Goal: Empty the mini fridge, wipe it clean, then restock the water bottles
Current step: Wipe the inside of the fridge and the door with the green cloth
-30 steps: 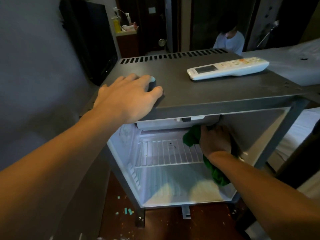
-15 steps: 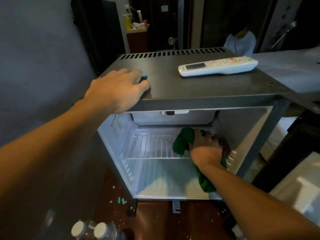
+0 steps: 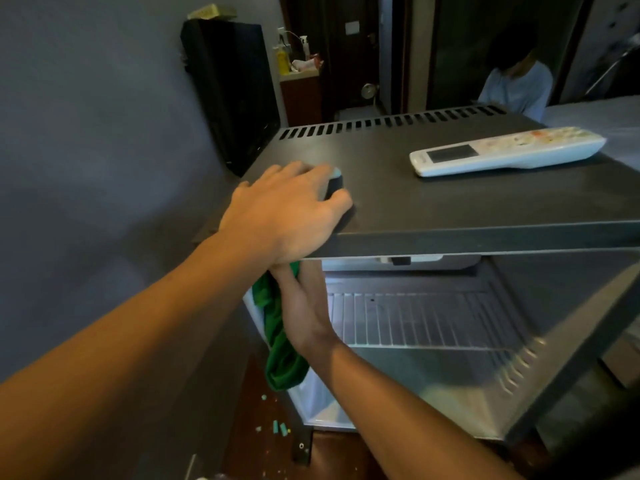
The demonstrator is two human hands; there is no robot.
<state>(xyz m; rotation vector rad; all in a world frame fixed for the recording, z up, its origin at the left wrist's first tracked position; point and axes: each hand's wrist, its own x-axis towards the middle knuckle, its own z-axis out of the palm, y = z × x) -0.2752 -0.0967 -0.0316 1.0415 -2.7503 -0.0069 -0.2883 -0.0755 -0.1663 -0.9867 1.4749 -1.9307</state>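
The grey mini fridge stands open, and nothing sits on its white wire shelf. My right hand presses a green cloth against the fridge's left inner wall, just under the top edge. The cloth's tail hangs down past my wrist. My left hand rests on the front left corner of the fridge top, with thumb and fingers closed around a small dark object. No water bottles are in view.
A white remote control lies on the right of the fridge top. Small teal bits are scattered on the dark wooden floor by the fridge foot. A black cabinet stands against the left wall, and a person sits behind the fridge.
My right hand has carried the green cloth from the right side of the fridge interior across to the left inner wall. My left hand stays on the fridge top.
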